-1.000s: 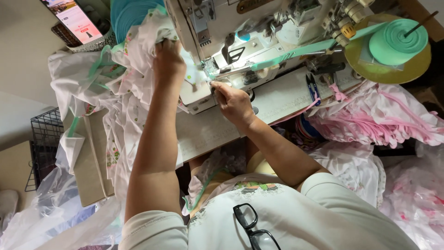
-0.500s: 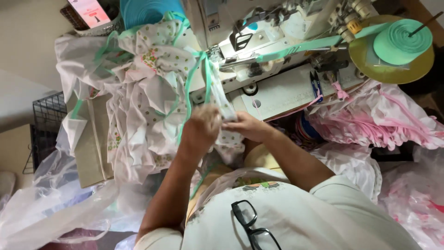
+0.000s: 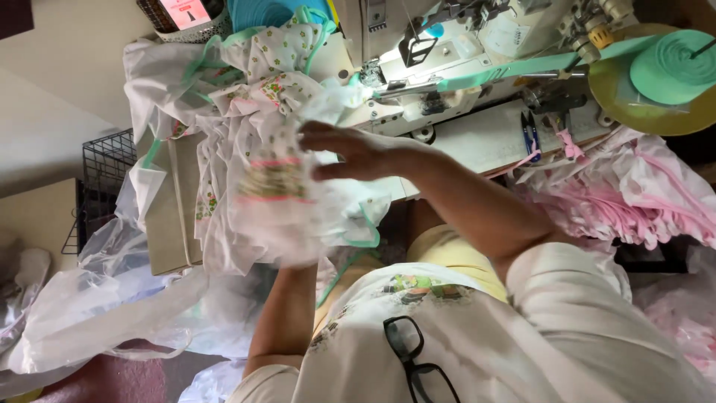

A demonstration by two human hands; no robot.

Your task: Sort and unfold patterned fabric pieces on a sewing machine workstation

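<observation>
The right hand (image 3: 350, 153), fingers spread and loosely pinching, and the left hand, hidden beneath the cloth so I cannot tell its grip, lift a blurred white floral-print garment piece with pink stripes and mint-green binding (image 3: 280, 198) in front of the white industrial sewing machine (image 3: 447, 67). Handling it well probably means supporting both edges and keeping the binding untwisted, clear of the heap of matching white garments (image 3: 216, 97).

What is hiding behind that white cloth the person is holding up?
Behind the white cloth you can see a pile of flowery white fabric with green edging. The left hand is covered by the cloth; the right hand stays in sight.
</observation>
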